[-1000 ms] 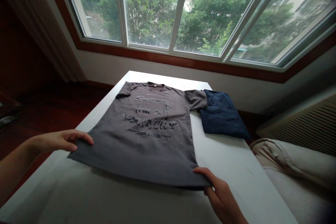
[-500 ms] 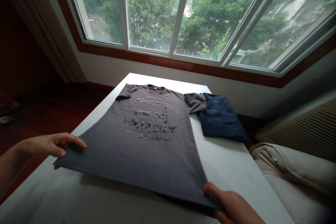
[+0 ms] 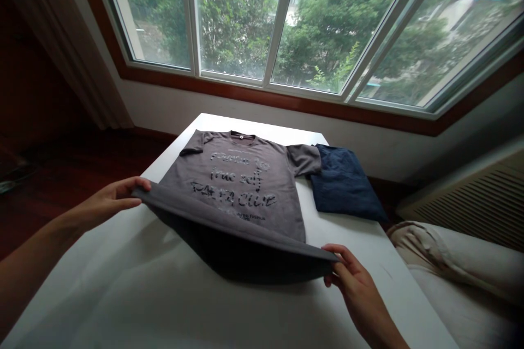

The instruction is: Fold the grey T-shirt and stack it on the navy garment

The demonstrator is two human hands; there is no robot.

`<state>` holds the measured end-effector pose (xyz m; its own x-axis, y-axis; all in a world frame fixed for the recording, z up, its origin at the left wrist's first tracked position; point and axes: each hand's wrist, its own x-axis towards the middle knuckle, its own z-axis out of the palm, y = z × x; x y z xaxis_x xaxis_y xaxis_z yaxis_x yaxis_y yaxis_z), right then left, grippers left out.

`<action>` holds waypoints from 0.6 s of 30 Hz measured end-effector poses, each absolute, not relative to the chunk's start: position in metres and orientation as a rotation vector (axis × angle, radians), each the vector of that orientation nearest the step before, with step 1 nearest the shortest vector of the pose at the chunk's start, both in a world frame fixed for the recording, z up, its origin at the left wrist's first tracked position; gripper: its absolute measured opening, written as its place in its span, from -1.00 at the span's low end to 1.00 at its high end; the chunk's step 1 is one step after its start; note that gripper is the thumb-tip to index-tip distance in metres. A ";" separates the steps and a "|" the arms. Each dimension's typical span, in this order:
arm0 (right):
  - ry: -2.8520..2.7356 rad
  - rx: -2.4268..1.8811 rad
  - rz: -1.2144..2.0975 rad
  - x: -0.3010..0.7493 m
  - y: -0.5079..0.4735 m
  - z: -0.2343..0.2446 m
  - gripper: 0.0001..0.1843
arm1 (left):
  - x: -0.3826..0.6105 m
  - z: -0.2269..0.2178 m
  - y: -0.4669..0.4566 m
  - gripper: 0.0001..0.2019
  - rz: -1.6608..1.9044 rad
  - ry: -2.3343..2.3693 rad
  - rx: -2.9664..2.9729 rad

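A grey T-shirt [image 3: 237, 185] with printed lettering lies front up on a white table [image 3: 135, 294], collar towards the window. My left hand [image 3: 108, 202] pinches the hem's left corner and my right hand [image 3: 347, 278] pinches the hem's right corner. Both hold the bottom edge lifted off the table, so the hem sags between them and its dark underside shows.
A folded dark blue garment [image 3: 344, 185] lies on the table's far right, touching the grey shirt's right sleeve. A beige cushion [image 3: 450, 267] sits just right of the table. A wide window [image 3: 282, 22] runs behind, with dark wooden floor [image 3: 61, 174] at the left.
Both hands have raised the shirt's bottom hem off the table and carried it away from me towards the collar. The hem lay nearly flat and nearer to me before.
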<state>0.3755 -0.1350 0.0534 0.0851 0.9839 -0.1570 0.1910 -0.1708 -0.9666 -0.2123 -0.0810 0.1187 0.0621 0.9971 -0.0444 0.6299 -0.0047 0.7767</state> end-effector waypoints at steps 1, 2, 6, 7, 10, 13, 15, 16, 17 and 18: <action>-1.226 -1.515 1.159 0.375 -0.134 0.050 -0.58 | -0.207 0.117 -0.081 -0.51 0.711 1.571 1.701; -1.247 -1.525 1.143 0.374 -0.133 0.049 -0.58 | -0.202 0.114 -0.080 -0.53 0.689 1.532 1.713; -1.365 -1.638 1.088 0.372 -0.131 0.049 -0.56 | -0.185 0.098 -0.080 -0.57 0.684 1.799 1.873; -1.395 -1.671 1.060 0.371 -0.131 0.050 -0.57 | -0.182 0.094 -0.080 -0.58 0.682 1.877 1.908; -1.469 -1.728 0.944 0.370 -0.132 0.051 -0.63 | -0.173 0.092 -0.080 -0.59 0.677 1.986 2.010; -1.502 -1.735 0.838 0.372 -0.131 0.049 -0.66 | -0.170 0.098 -0.080 -0.56 0.694 2.013 2.029; -1.509 -1.735 0.782 0.376 -0.130 0.048 -0.67 | -0.171 0.103 -0.080 -0.54 0.706 2.035 1.988; -1.514 -1.733 0.765 0.378 -0.129 0.048 -0.67 | -0.173 0.104 -0.079 -0.54 0.707 2.043 1.962; -1.521 -1.734 0.755 0.379 -0.128 0.048 -0.67 | -0.175 0.105 -0.078 -0.54 0.700 2.041 1.942; -1.528 -1.736 0.747 0.380 -0.127 0.049 -0.67 | -0.177 0.104 -0.077 -0.54 0.683 2.023 1.936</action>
